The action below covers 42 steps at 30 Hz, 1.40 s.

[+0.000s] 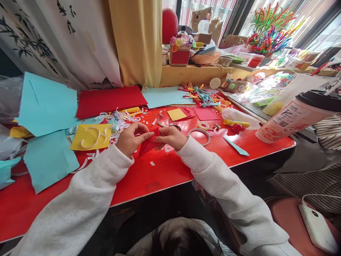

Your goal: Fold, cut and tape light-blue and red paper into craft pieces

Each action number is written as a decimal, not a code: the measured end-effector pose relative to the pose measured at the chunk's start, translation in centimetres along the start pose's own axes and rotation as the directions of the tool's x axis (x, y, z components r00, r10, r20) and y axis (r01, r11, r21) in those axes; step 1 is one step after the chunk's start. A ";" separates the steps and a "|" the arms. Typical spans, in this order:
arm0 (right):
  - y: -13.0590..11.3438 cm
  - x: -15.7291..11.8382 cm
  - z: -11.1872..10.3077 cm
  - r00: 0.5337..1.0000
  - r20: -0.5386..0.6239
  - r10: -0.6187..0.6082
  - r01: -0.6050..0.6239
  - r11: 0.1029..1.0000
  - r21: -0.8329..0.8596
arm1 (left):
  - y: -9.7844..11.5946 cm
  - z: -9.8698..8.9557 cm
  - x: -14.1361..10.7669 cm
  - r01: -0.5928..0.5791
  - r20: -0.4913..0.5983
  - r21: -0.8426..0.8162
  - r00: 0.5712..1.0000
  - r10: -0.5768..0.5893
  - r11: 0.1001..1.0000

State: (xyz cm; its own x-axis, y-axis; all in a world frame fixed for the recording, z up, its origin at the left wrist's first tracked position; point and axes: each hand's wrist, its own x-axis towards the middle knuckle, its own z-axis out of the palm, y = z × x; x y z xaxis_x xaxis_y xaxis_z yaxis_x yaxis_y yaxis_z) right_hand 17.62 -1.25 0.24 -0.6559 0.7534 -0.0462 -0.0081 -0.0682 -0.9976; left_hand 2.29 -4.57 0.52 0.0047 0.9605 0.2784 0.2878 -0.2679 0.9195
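Note:
A small piece of folded red paper (146, 146) is held up above the red table, between my two hands. My left hand (132, 138) pinches its upper left side between thumb and fingers. On the other side, my right hand (171, 138) is closed on the paper's right edge, its fingertips close to my left thumb. Just behind the hands lie scissors (174, 127), partly hidden. A roll of tape (199, 136) rests to the right of my right hand. White paper scraps (152, 163) are scattered on the tabletop near the hands.
Blue paper sheets (49, 106), a yellow sheet (92, 138) and dark red card (109, 101) lie to the left and back. To the right are a glue stick (236, 123), a blue paper strip (236, 146) and a tilted lidded cup (290, 117) near the table's edge.

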 end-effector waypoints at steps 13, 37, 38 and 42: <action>0.6 0.3 0.4 0.994 -0.084 -0.073 0.074 0.997 0.013 | 0.0 -0.1 0.1 0.049 -0.049 0.165 0.998 -0.041 0.985; 0.8 0.2 1.2 0.971 -0.130 -0.200 0.212 0.974 0.087 | 1.0 0.4 -0.1 0.162 -0.106 -0.385 0.970 -0.218 0.909; 1.0 0.3 1.2 0.964 -0.159 -0.212 0.225 0.972 0.067 | 1.0 0.5 -0.2 0.174 -0.077 -0.366 0.973 -0.216 0.914; 1.3 0.3 0.8 0.950 -0.180 -0.254 0.257 0.966 -0.007 | 0.4 0.3 -0.1 0.149 0.000 -0.228 0.988 -0.153 0.962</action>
State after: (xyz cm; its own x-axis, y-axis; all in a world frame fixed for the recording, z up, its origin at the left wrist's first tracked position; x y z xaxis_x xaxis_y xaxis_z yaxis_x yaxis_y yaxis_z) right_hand 16.78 -1.60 -1.04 -0.4858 0.8508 0.2004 -0.1708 0.1324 -0.9764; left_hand 2.68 -4.75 0.81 -0.0392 0.9901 0.1349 0.0588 -0.1325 0.9894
